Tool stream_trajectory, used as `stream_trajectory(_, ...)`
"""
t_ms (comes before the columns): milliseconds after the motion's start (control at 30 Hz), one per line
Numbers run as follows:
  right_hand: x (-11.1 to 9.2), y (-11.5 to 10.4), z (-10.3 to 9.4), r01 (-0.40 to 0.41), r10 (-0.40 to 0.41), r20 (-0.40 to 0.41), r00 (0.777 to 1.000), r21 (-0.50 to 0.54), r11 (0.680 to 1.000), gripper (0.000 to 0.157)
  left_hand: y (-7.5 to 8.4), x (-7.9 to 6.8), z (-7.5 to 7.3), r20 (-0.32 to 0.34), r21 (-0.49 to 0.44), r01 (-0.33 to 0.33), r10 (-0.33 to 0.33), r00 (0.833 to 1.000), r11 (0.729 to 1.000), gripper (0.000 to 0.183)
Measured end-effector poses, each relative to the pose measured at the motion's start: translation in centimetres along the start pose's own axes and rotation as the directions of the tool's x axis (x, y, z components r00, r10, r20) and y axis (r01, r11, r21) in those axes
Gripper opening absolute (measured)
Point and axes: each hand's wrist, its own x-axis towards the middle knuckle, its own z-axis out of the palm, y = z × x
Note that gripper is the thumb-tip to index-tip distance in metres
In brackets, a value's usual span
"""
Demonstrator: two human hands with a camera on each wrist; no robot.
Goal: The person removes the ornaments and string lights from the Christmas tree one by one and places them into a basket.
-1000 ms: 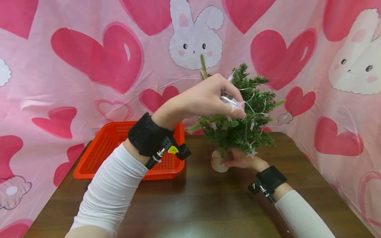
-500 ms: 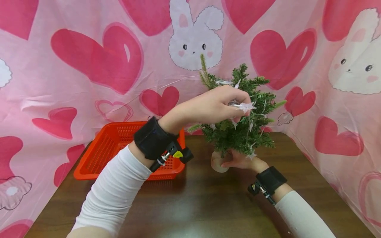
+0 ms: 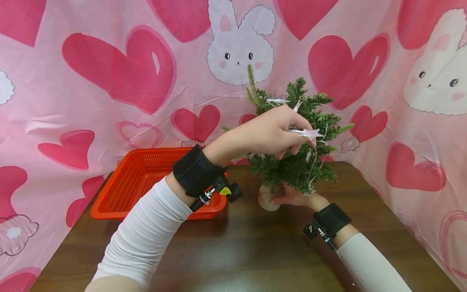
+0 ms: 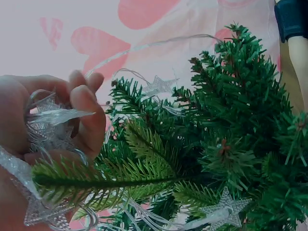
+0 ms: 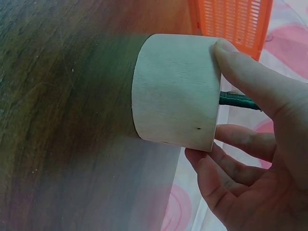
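Observation:
A small artificial Christmas tree stands on a pale wooden base on the table. In the head view my left hand is at the front of its upper branches. Curled fingers hold a bunched star string light, and one clear star sticks out past the fingertips. Part of the string lies over the branches, with a star hanging in the greenery. Low at the trunk, my right hand grips the wooden base between thumb and fingers. Foliage hides some of the right fingers in the head view.
An orange-red plastic basket with slotted walls sits on the left of the brown table, partly behind my left forearm. A pink cloth with hearts and rabbits hangs behind and along both sides.
My left hand has moved right and slightly down across the tree, carrying the bunched string light. Stars on the upper branches now show above it. The right hand stays on the base.

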Motion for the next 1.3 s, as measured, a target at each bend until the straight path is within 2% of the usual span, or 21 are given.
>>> stream_trajectory(67, 0.0, 0.0, 0.0, 0.014, -0.014, -0.011, 1.0, -0.003, 1.0, 0.088, 0.0, 0.1, 0.0, -0.011, -0.035, 0.009, -0.009, 1.0, 0.999, 0.021)
stream_trajectory(133, -0.1, -0.1, 0.0, 0.016, -0.016, -0.018, 1.0, -0.023, 1.0, 0.091, 0.0, 0.1, 0.1, -0.04, -0.125, 0.01, -0.015, 0.999, 0.992, 0.022)
stream_trajectory(267, -0.3, -0.3, 0.0, 0.004, -0.005, -0.012, 1.0, -0.069, 0.998, 0.097, 0.3, 0.3, 0.0, -0.126, -0.331, 0.008, -0.053, 0.991, 0.944, 0.021)
stream_trajectory(333, -0.3, -0.4, 0.1, -0.007, 0.007, -0.005, 1.0, -0.079, 0.997, 0.099, 0.7, 0.2, -0.1, -0.162, -0.377, 0.021, -0.088, 0.983, 0.926, 0.019)
stream_trajectory(400, -0.3, -0.4, 0.1, -0.006, 0.005, -0.01, 1.0, -0.068, 0.998, 0.096, 1.1, 0.1, -0.2, -0.183, -0.374, 0.04, -0.116, 0.976, 0.927, 0.017)
stream_trajectory(467, -0.1, -0.4, 0.1, 0.012, -0.014, -0.031, 0.999, -0.056, 0.998, 0.095, 1.4, 0.1, -0.2, -0.197, -0.325, 0.045, -0.114, 0.974, 0.944, 0.017)
stream_trajectory(567, 0.0, -0.3, 0.0, 0.04, -0.043, -0.053, 0.998, -0.054, 0.998, 0.092, 1.6, 0.0, -0.2, -0.2, -0.236, 0.026, -0.075, 0.977, 0.971, 0.016)
stream_trajectory(667, 0.0, -0.3, 0.1, 0.047, -0.05, -0.051, 0.997, -0.051, 0.998, 0.091, 1.5, -0.1, -0.1, -0.193, -0.217, 0.006, -0.049, 0.98, 0.976, 0.013)
stream_trajectory(767, -0.2, -0.2, 0.2, -0.029, 0.029, -0.011, 1.0, -0.062, 0.998, 0.081, 1.4, 0.1, 0.2, -0.194, -0.202, 0.003, -0.043, 0.98, 0.979, 0.011)
stream_trajectory(800, -0.3, -0.2, 0.2, -0.046, 0.046, 0.001, 0.999, -0.067, 0.997, 0.078, 1.4, 0.1, 0.3, -0.197, -0.166, 0.021, -0.054, 0.979, 0.986, 0.01)
stream_trajectory(867, -0.3, -0.2, 0.3, -0.089, 0.091, 0.02, 0.996, -0.076, 0.993, 0.074, 1.3, 0.2, 0.5, -0.219, -0.009, 0.065, -0.065, 0.974, 0.998, 0.011)
stream_trajectory(900, -0.3, -0.2, 0.4, -0.108, 0.11, 0.023, 0.994, -0.075, 0.991, 0.072, 1.3, 0.2, 0.6, -0.233, 0.093, 0.095, -0.071, 0.97, 0.991, 0.012)
stream_trajectory(933, -0.2, -0.3, 0.4, -0.121, 0.123, 0.026, 0.992, -0.076, 0.99, 0.07, 1.2, 0.1, 0.7, -0.251, 0.199, 0.123, -0.071, 0.965, 0.972, 0.013)
stream_trajectory(1000, -0.1, -0.3, 0.5, -0.118, 0.119, 0.019, 0.993, -0.062, 0.991, 0.071, 1.2, 0.1, 0.8, -0.297, 0.384, 0.183, -0.066, 0.952, 0.905, 0.018)
stream_trajectory(1033, -0.2, -0.4, 0.5, -0.148, 0.15, 0.03, 0.988, -0.058, 0.987, 0.07, 1.1, 0.0, 0.8, -0.317, 0.438, 0.201, -0.059, 0.947, 0.876, 0.018)
stream_trajectory(1067, -0.2, -0.5, 0.5, -0.172, 0.175, 0.037, 0.984, -0.059, 0.983, 0.068, 1.1, 0.0, 0.8, -0.325, 0.466, 0.214, -0.058, 0.944, 0.859, 0.02)
stream_trajectory(1133, -0.3, -0.6, 0.6, -0.168, 0.17, 0.025, 0.985, -0.085, 0.982, 0.069, 0.9, -0.1, 0.7, -0.322, 0.483, 0.216, -0.057, 0.945, 0.849, 0.026)
stream_trajectory(1267, -0.3, -0.9, 0.7, -0.164, 0.165, 0.006, 0.986, -0.113, 0.98, 0.071, 0.6, -0.2, 0.3, -0.266, 0.457, 0.192, -0.073, 0.961, 0.868, 0.034)
stream_trajectory(1300, -0.2, -1.0, 0.8, -0.174, 0.176, 0.012, 0.984, -0.114, 0.978, 0.061, 0.5, -0.3, 0.2, -0.253, 0.457, 0.19, -0.078, 0.964, 0.869, 0.035)
